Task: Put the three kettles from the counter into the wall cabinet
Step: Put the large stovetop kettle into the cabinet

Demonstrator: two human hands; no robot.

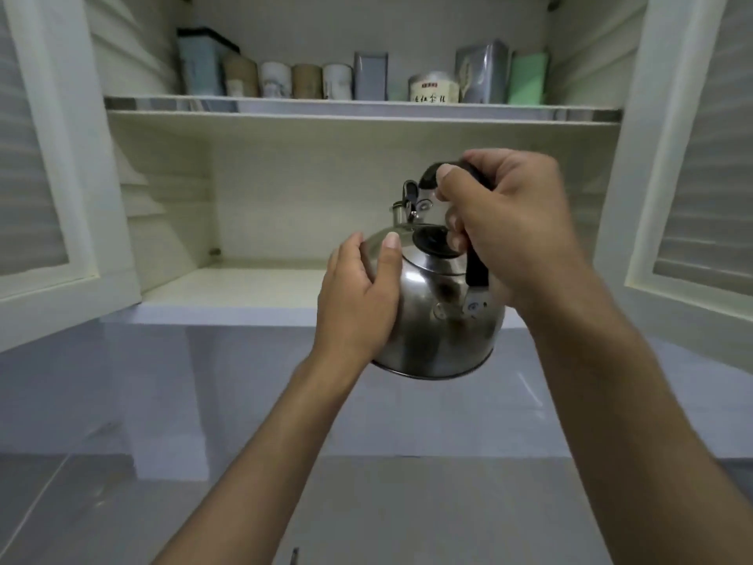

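Right grip clamps kettle by handle, left grip flat on its side; apparently we have shelved none yet.

Dim, soft, greenish light; slight overall blur, wide-angle bowing at cabinet doors, faint wall-tile glare.

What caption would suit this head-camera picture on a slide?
Right hand grips the steel kettle by its black handle, left hand steadies its side, before the open wall cabinet.
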